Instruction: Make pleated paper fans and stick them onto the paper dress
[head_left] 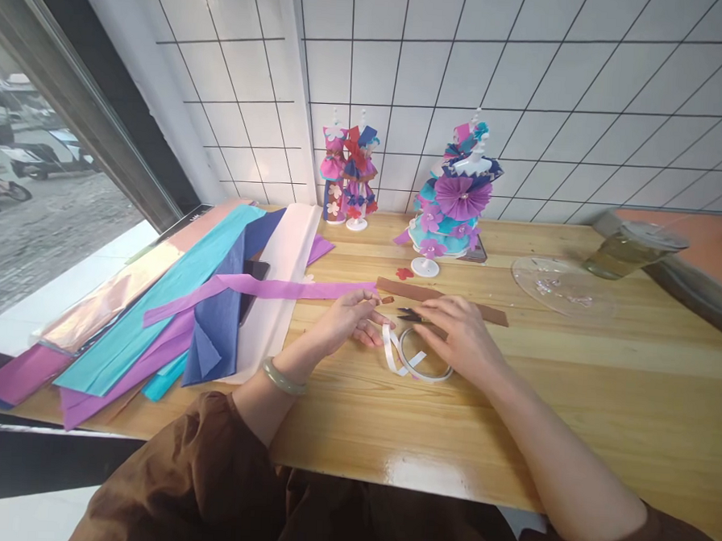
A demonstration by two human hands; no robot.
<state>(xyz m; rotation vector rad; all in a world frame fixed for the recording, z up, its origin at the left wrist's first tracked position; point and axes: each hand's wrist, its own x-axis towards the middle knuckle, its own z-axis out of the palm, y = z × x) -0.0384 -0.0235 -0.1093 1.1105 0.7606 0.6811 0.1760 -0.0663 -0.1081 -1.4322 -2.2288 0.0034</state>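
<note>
My left hand (354,317) pinches a small brown piece (387,300) between thumb and forefinger, its other fingers spread. Close on the right, my right hand (458,328) is closed around dark scissors (412,314), whose blades point left toward my left hand. Under and between the hands lies a roll of white tape (426,377) with a loose curled end (391,354). A brown paper strip (492,314) runs behind my right hand. From the left, a long purple strip (329,290) reaches up to my left hand.
Stacked crepe paper, including a turquoise sheet (172,293) and a blue sheet (216,327), covers the left side. Behind stand a large decorated dress form (455,199) and two small ones (360,173). At right are a clear plate (533,289) and a cup (625,250).
</note>
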